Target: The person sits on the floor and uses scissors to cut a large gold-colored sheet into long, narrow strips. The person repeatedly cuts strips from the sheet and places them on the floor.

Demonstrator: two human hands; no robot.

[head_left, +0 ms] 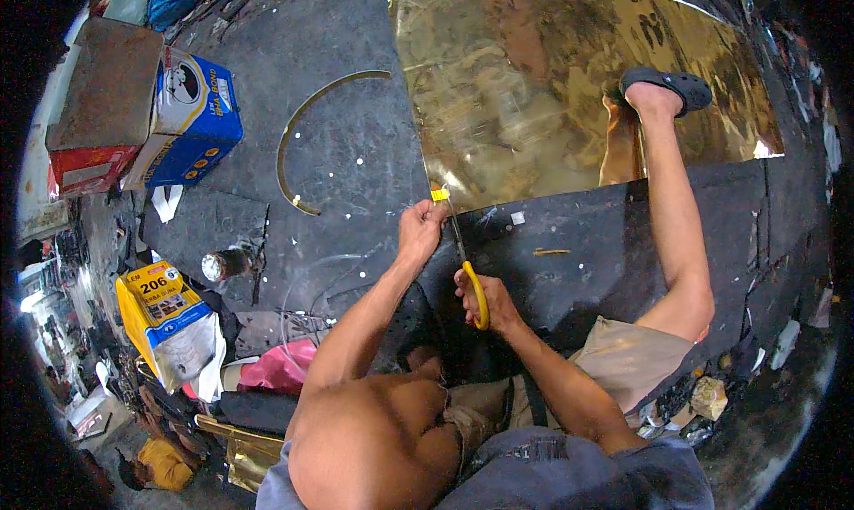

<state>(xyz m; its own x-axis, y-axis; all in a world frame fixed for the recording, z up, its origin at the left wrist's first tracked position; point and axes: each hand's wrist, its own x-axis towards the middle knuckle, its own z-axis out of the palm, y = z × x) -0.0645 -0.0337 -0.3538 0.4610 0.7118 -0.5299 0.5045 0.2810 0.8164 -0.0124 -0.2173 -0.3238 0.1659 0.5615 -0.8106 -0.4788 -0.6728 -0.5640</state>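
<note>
A large shiny gold sheet [525, 92] lies spread on the dark floor ahead of me. My left hand [421, 232] pinches its near left corner. A small bright yellow patch [439, 194] shows just beyond those fingertips; what it is I cannot make out. My right hand [495, 302] is closed round the yellow handles of a pair of scissors [474, 283]. The scissor blades point up to the same corner, close to the left fingers. My outstretched leg ends in a dark clog [680, 90], which rests on the right part of the sheet.
Left of the sheet lies a curved thin strip [283, 145]. Farther left stand a blue and white box [200, 110] and a brown-topped red box [102, 101]. Nearer are a yellow carton [160, 310] and a jar [227, 265]. Scraps, including a gold sliver [551, 252], dot the floor.
</note>
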